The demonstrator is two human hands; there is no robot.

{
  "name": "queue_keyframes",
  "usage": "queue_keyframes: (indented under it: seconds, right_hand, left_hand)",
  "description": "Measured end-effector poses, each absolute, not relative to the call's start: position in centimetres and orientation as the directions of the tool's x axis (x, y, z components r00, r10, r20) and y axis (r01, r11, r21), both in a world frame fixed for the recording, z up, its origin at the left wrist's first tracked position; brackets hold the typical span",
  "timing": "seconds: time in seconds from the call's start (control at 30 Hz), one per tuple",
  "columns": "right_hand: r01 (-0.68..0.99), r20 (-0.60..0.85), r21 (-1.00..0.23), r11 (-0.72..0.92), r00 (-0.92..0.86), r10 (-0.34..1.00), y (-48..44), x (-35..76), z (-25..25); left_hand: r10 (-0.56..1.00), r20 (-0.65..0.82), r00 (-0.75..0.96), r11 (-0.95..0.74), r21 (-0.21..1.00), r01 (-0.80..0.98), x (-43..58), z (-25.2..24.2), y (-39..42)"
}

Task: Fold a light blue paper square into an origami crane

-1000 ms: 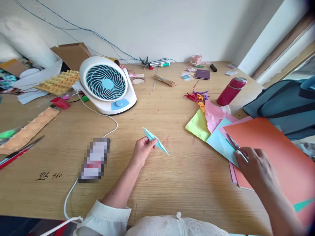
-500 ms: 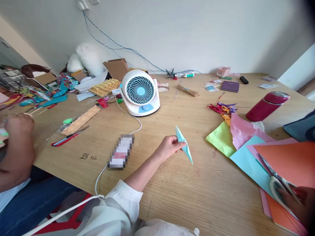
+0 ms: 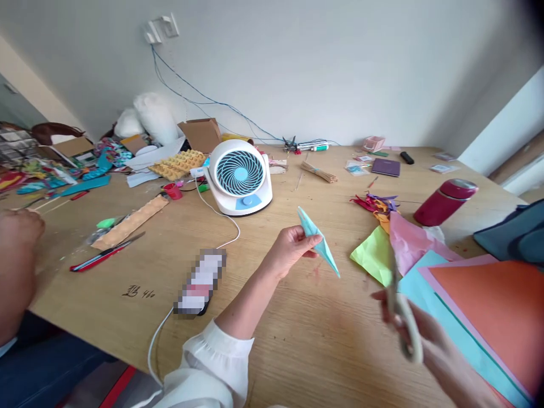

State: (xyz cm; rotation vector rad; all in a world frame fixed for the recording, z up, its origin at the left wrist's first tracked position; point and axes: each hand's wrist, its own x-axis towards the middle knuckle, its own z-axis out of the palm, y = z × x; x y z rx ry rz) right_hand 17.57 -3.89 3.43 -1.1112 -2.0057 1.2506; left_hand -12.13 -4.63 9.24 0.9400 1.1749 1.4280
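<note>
Pinched between the thumb and fingers of my left hand (image 3: 293, 249) is a folded light-blue paper (image 3: 317, 239), a slim pointed shape held above the table. My right hand (image 3: 419, 331), slightly blurred, is wrapped round white-handled scissors (image 3: 407, 328). The blades point up and away, in front of the edge of a yellow-green sheet (image 3: 372, 254). Whether the blades are apart is too blurred to tell. The scissors and the folded paper do not touch.
Coloured sheets (image 3: 488, 300), a pink bottle (image 3: 445, 202) and a blue bag (image 3: 510, 229) are at the right. A fan (image 3: 240, 175) stands behind a phone (image 3: 202, 282). Another person's arm (image 3: 17, 266) rests at the left beside a box cutter (image 3: 106, 252).
My right hand has lifted the scissors off the coloured sheets and moved left towards my left hand. The folded paper is still in my left hand. The view has tilted slightly up.
</note>
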Motion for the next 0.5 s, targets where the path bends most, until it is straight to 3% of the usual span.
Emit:
queue_keyframes:
  seconds: [0.13, 0.23, 0.5]
  right_hand:
    - [0.205, -0.076, -0.973, 0.109, -0.725, 0.685, -5.5, 12.0, 3.8]
    - [0.192, -0.092, -0.977, 0.099, -0.785, 0.613, -6.8, 10.9, 3.7]
    - [0.19, -0.117, -0.979, 0.072, -0.816, 0.567, -7.7, 11.7, 3.8]
  left_hand:
    - [0.98, -0.053, -0.19, 0.006, 0.971, -0.239, -12.6, 9.6, -5.2]
    - [0.983, -0.069, -0.167, 0.027, 0.971, -0.239, -12.6, 9.7, -5.4]
    - [0.989, -0.09, -0.115, 0.071, 0.985, -0.156, -11.7, 9.5, -5.6]
